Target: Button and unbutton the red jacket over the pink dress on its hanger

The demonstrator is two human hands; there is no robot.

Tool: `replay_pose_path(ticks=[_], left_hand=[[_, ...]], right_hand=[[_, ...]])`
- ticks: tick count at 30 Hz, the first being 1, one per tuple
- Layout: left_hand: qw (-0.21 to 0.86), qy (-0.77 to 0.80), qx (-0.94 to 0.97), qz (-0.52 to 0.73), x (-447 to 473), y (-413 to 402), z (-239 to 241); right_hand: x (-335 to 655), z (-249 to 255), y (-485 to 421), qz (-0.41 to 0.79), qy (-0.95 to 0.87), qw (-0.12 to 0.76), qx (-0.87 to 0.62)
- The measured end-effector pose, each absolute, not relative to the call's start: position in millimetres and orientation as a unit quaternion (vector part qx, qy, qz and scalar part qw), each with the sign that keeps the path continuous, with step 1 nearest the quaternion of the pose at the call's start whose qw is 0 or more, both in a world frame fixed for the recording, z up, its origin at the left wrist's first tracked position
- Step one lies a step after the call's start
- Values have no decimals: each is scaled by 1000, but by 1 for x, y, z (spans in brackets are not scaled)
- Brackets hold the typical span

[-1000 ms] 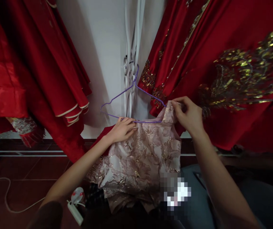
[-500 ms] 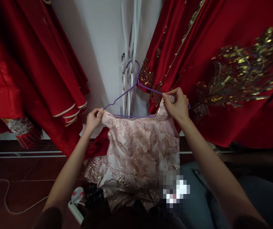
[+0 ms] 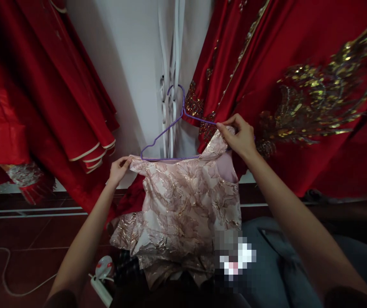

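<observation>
A pale pink dress (image 3: 183,201) with shiny metallic flowers spreads out in front of me. My left hand (image 3: 119,170) pinches its left shoulder strap, pulled out to the side, off the hanger's end. My right hand (image 3: 239,136) is closed on the right shoulder strap, close to the arm of a purple wire hanger (image 3: 163,136). The hanger's hook rises against a white metal rack. On the left, the hanger's bent end shows bare above the neckline; its right end is mostly hidden behind my right hand.
Red garments hang at left (image 3: 51,85) and a red one with gold sequins (image 3: 324,94) at right. Behind the hanger stands a white scrolled metal frame (image 3: 172,51). A power strip (image 3: 101,291) and a white cable (image 3: 4,273) lie on the dark tiled floor.
My left hand has moved left and slightly down with its strap, baring the hanger's left end. My right hand keeps its hold on the other strap, which stretches more diagonally.
</observation>
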State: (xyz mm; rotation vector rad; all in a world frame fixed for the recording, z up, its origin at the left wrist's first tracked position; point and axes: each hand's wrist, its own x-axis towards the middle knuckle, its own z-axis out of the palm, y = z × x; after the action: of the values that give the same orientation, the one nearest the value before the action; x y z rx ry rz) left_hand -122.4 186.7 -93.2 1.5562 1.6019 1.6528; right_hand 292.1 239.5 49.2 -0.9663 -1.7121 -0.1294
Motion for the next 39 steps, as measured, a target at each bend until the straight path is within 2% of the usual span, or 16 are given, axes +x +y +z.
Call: replay_pose_path(ticks=[8, 16, 19, 23, 27, 29, 32, 39], left_hand=[[175, 555, 548, 601, -121, 182, -76], [67, 501, 644, 574, -82, 198, 6], [98, 496, 666, 548, -85, 201, 20], [232, 506, 585, 589, -113, 208, -11], [310, 543, 617, 478, -126, 205, -80], [274, 529, 702, 390, -121, 199, -109], [261, 525, 741, 328, -110, 192, -134], [207, 577, 730, 302, -133, 187, -137]], right_hand=[[293, 50, 238, -34, -724, 547, -419], [269, 11, 246, 113, -729, 553, -388], [265, 4, 250, 135, -717, 564, -386], [270, 6, 253, 138, -705, 575, -391], [271, 8, 254, 142, -704, 582, -381], [270, 7, 255, 144, -705, 582, -378], [269, 5, 257, 139, -705, 578, -387], [274, 3, 261, 128, -716, 571, -380]])
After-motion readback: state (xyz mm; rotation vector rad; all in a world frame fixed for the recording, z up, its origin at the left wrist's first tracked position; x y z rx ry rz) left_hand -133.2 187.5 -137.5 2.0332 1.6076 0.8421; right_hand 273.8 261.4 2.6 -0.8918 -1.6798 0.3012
